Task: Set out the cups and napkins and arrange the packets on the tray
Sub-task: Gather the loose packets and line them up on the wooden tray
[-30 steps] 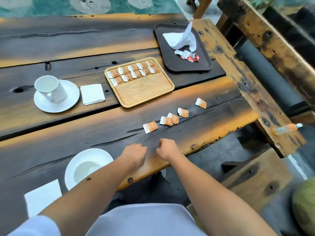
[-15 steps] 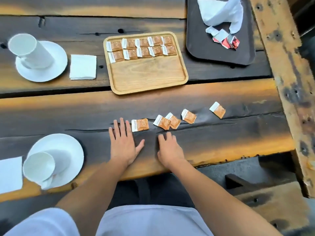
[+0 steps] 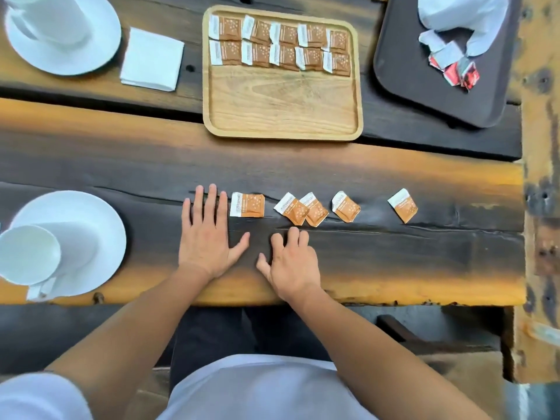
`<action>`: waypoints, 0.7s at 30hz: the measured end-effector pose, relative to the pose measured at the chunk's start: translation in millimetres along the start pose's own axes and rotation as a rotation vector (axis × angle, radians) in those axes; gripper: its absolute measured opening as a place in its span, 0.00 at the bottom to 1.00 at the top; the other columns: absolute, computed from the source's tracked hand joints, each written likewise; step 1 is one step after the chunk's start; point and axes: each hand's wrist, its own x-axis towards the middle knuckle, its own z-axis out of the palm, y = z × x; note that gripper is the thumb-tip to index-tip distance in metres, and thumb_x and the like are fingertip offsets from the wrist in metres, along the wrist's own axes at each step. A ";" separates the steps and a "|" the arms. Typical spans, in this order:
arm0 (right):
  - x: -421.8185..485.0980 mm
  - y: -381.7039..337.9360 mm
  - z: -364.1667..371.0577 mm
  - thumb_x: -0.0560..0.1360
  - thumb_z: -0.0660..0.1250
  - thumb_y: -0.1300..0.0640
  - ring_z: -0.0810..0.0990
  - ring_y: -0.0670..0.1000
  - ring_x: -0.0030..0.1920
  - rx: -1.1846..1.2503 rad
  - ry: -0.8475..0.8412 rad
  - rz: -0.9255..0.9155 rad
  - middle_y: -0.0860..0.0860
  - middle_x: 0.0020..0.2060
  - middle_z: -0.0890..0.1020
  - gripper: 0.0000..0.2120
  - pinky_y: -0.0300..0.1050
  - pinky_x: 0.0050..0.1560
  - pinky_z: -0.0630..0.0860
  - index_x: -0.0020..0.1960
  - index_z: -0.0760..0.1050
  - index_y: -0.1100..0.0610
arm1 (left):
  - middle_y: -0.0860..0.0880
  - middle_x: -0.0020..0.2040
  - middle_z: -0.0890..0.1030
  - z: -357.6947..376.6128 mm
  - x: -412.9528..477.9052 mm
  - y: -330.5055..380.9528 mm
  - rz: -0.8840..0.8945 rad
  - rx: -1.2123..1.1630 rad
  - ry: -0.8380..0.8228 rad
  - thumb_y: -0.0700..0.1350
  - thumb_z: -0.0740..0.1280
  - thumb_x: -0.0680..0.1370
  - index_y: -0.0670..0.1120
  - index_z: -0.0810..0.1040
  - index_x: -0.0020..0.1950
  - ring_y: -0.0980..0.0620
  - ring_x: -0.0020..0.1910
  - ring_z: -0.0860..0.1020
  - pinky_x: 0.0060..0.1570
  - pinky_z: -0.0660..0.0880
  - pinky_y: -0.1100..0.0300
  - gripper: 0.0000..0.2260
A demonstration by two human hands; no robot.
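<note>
A light wooden tray [image 3: 281,101] holds two rows of orange-and-white packets [image 3: 280,45] along its far side. Several loose packets of the same kind lie in a line on the dark table, the leftmost packet [image 3: 248,205] just right of my left hand's fingertips. My left hand [image 3: 206,234] lies flat, palm down, fingers spread. My right hand [image 3: 289,263] rests beside it with fingers curled, just below a pair of overlapping packets [image 3: 301,209]. Neither hand holds anything. A white cup on a saucer [image 3: 60,247] stands at the left, another cup and saucer [image 3: 60,31] at far left with a white napkin [image 3: 152,59].
A dark tray [image 3: 409,77] at the far right carries a crumpled white tissue [image 3: 460,19] and red-and-white packets [image 3: 454,66]. The table's near edge runs just under my wrists. A rough wooden beam [image 3: 542,147] borders the table on the right.
Both hands opened from fists at the table edge and slid forward up to the line of loose packets. The camera tilted down and closer over the table.
</note>
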 end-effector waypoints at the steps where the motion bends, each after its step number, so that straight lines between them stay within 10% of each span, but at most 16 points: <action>1: 0.2 2.4 -1.6 0.75 0.56 0.37 0.70 0.58 0.48 0.010 -0.024 -0.016 0.57 0.50 0.71 0.21 0.50 0.35 0.73 0.52 0.70 0.55 | 0.39 0.80 0.53 -0.5 -0.5 -0.4 -0.001 -0.002 0.000 0.69 0.51 0.75 0.40 0.54 0.79 0.39 0.79 0.47 0.76 0.49 0.39 0.43; 8: 4.9 42.1 -22.5 0.76 0.63 0.53 0.77 0.59 0.46 0.063 0.066 -0.297 0.56 0.47 0.77 0.10 0.52 0.41 0.73 0.52 0.74 0.59 | 0.40 0.71 0.66 -23.6 17.7 13.6 -0.142 -0.216 0.086 0.67 0.63 0.71 0.49 0.65 0.72 0.37 0.70 0.63 0.68 0.59 0.40 0.35; 15: 44.9 35.3 -52.5 0.76 0.65 0.56 0.77 0.61 0.48 0.140 0.236 -0.164 0.58 0.47 0.77 0.09 0.53 0.43 0.73 0.52 0.75 0.61 | 0.41 0.67 0.69 -38.1 30.2 17.5 -0.105 -0.266 0.046 0.63 0.68 0.73 0.51 0.75 0.66 0.37 0.66 0.65 0.64 0.62 0.42 0.26; 21: 72.1 30.7 -63.8 0.78 0.64 0.55 0.70 0.61 0.61 0.262 -0.005 0.037 0.58 0.58 0.75 0.13 0.57 0.55 0.73 0.61 0.70 0.57 | 0.46 0.55 0.73 -54.7 42.9 21.4 -0.234 -0.486 -0.076 0.53 0.76 0.70 0.48 0.75 0.51 0.41 0.58 0.69 0.57 0.67 0.49 0.17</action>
